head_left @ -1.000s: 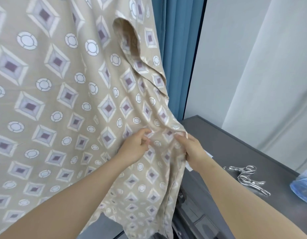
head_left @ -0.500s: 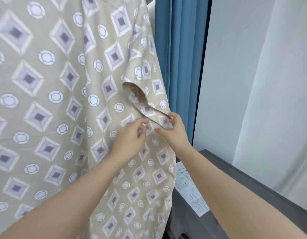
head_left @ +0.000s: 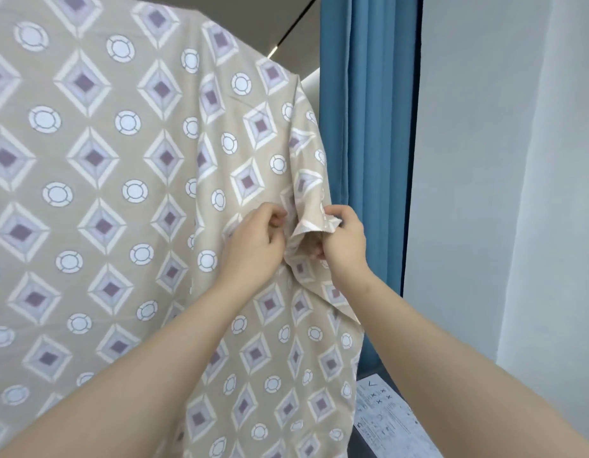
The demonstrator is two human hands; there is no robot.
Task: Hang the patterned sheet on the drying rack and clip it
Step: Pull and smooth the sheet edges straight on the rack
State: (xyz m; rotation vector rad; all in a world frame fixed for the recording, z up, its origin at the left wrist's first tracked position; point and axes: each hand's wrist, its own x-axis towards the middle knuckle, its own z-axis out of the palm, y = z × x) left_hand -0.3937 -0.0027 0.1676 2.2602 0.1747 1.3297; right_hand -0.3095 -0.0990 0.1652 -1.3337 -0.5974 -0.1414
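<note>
Both hands are up at the right edge of the hanging cloth, close together. The right hand [head_left: 344, 241] has its fingers curled round a bunched fold of the edge, gripping it so a small flap of fabric sticks out over the knuckles. The left hand [head_left: 256, 247] sits just beside it, fingers bent in against the cloth and pinching it at the fingertips, right next to that same fold. Both bare forearms reach up from the bottom of the view. The patterned sheet [head_left: 98, 200] itself, beige with purple-centred diamonds and white rings, hangs draped from above and fills the whole left side, its right edge falling in loose folds below the hands. Whatever it hangs over is covered by the cloth. Behind that edge hangs a blue curtain [head_left: 369, 127], with a pale wall [head_left: 504, 193] further right. Low at the right, a printed sheet of paper [head_left: 385, 421] lies on a dark surface.
</note>
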